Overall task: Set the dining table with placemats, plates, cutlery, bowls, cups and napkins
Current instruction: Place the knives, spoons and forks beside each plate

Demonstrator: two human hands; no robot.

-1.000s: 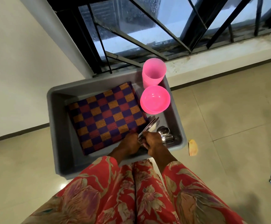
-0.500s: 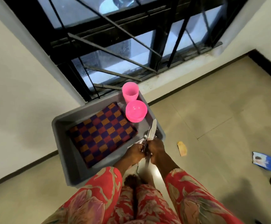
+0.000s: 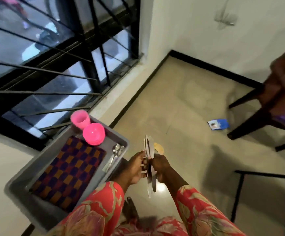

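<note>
Two hands hold a small stack of plates (image 3: 148,160) on edge between them, out over the floor just to the right of the grey tub (image 3: 19,189): the left hand (image 3: 136,167) has its fingers curled onto the left face of the stack, and the right hand (image 3: 160,167) wraps the rim from the other side, so both grips are closed on the plates. How many plates there are I cannot tell, since they show only as thin blurred edges. Everything else for the table sits in the tub: the checked placemat (image 3: 68,172) lies flat across its bottom, the pink bowl (image 3: 93,133) and the pink cup (image 3: 80,119) stand at its far end, touching or nearly so, and the cutlery (image 3: 115,155) lies along the right wall beside the placemat. No napkins can be made out. By my reading the task is at its very start: the plates are the first things out, nothing shows as laid, and no set place is in view. A dark wooden chair (image 3: 264,106) stands at the right edge, tilted, and a black frame (image 3: 238,193) below it may belong to the bench, though that is unclear. Still to come are the placemat, bowl, cup, cutlery and napkins.
</note>
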